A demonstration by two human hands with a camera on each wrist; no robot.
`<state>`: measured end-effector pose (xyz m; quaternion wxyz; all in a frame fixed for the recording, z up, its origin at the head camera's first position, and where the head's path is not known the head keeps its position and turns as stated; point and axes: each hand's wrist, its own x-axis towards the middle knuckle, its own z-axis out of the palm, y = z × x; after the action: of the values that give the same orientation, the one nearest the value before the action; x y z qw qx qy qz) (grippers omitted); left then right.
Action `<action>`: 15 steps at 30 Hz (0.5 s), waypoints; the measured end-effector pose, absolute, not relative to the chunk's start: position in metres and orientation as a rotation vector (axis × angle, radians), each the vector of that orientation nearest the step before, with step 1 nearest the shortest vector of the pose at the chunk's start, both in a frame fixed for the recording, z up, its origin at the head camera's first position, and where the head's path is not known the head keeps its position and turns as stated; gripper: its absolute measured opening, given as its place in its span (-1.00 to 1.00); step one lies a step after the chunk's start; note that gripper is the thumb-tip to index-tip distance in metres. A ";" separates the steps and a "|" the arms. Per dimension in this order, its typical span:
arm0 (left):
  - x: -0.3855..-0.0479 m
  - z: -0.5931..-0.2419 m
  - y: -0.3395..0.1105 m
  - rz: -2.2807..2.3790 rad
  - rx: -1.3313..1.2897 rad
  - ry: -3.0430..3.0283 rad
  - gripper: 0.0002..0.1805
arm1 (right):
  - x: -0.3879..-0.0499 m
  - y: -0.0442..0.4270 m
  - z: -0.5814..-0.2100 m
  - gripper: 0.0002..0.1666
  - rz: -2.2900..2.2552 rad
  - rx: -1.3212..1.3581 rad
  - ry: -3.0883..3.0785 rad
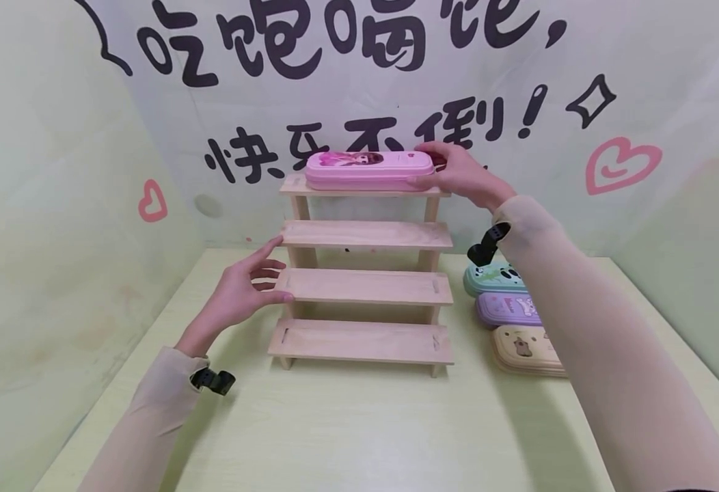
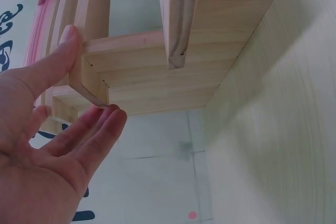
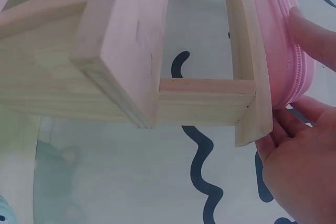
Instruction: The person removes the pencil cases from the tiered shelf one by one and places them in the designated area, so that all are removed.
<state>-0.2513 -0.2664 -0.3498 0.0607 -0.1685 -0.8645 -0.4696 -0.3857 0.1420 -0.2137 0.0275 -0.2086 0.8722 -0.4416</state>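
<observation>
A four-tier wooden step rack (image 1: 362,285) stands on the table, and a pink zippered pencil case (image 1: 368,171) with a cartoon girl on its lid lies along the top tier. My right hand (image 1: 460,174) grips the case's right end, thumb on the front side and fingers behind. In the right wrist view, the thumb touches the pink case (image 3: 278,40) near its zip while some fingers lie by the rack's end. My left hand (image 1: 239,290) holds the rack's left side at a middle tier. The left wrist view shows the left hand's thumb and fingertips about a board end (image 2: 89,82).
On the table (image 1: 359,430), right of the rack, lie a green panda pencil case (image 1: 491,278), a purple one (image 1: 507,309) and a cream one (image 1: 525,348), partly hidden by my right sleeve. A printed wall backdrop (image 1: 365,89) rises close behind the rack.
</observation>
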 end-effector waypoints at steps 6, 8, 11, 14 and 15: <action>-0.251 -0.351 -0.267 -1.448 -0.515 -2.598 0.22 | -0.385 0.142 -0.213 -0.15 -1.374 -0.622 2.701; -0.251 -0.351 -0.266 -1.455 -0.516 -2.594 0.21 | -0.383 0.144 -0.211 -0.17 -1.376 -0.629 2.697; -0.251 -0.351 -0.266 -1.456 -0.513 -2.594 0.21 | -0.381 0.146 -0.209 -0.18 -1.377 -0.639 2.679; -0.252 -0.351 -0.266 -1.464 -0.509 -2.594 0.21 | -0.381 0.148 -0.209 -0.17 -1.376 -0.642 2.656; -0.252 -0.351 -0.267 -1.467 -0.508 -2.594 0.21 | -0.382 0.148 -0.209 -0.16 -1.369 -0.642 2.651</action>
<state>-0.2517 -0.2666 -0.3514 0.0594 -0.1679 -0.8565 -0.4844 -0.3816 0.1481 -0.2089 0.0449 -0.2102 0.8678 -0.4480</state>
